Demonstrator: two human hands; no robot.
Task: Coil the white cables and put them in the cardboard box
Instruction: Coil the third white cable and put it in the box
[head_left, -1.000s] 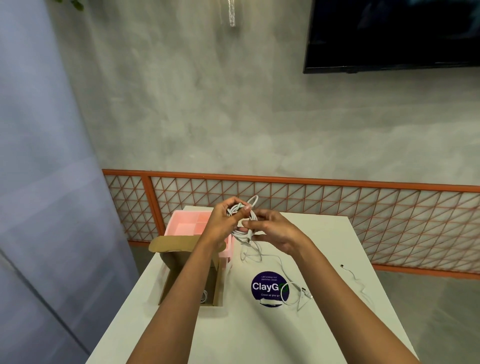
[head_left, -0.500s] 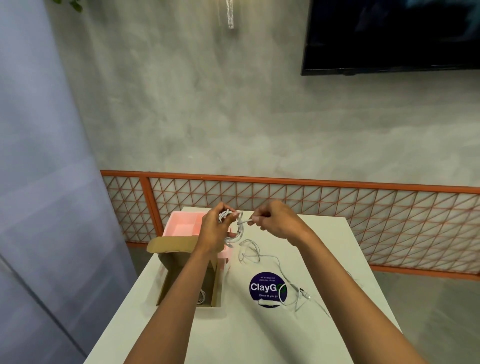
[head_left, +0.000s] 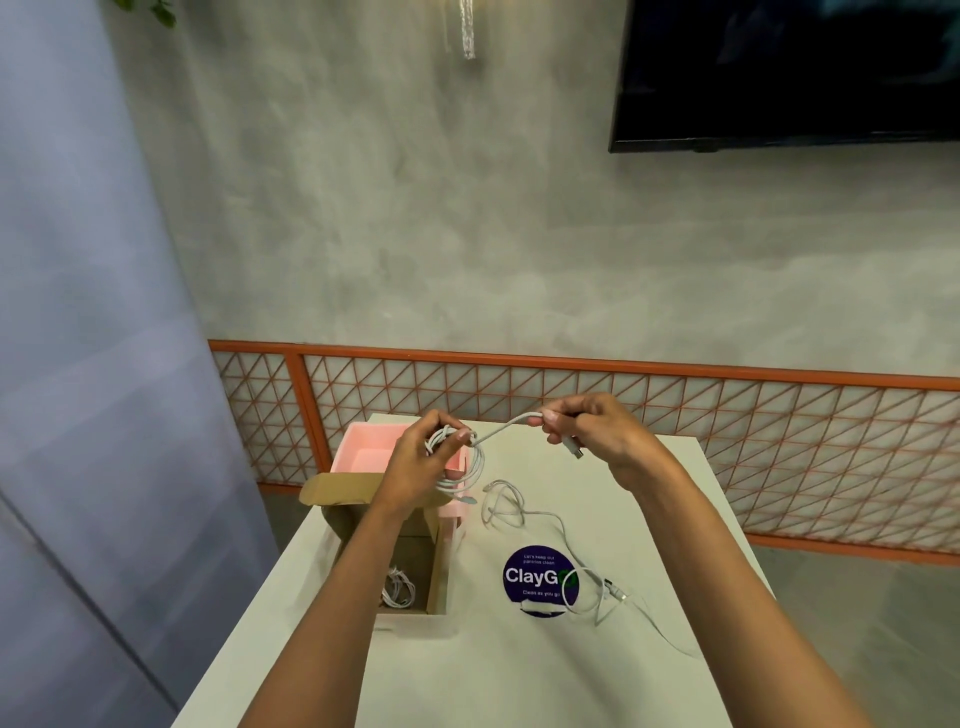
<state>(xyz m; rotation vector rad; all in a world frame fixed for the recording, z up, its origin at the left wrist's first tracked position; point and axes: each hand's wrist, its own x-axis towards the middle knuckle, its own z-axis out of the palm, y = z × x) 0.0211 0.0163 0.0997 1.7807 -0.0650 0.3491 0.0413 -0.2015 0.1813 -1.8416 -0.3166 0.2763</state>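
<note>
Left hand grips a coiled white cable above the open brown cardboard box; right hand pinches the cable's free end, plug hanging below.

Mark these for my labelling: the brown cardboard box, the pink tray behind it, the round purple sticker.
Brown cardboard box (head_left: 340, 486), head view, back flap.
Pink plastic tray (head_left: 370, 460), head view, bare floor.
Round purple sticker (head_left: 530, 577), head view, white lettering.

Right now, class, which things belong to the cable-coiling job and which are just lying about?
Job: held cable; loose cable on the table; cardboard box; coiled cable inside it.
Lying about: pink tray; ClayGo sticker; wall screen.
</note>
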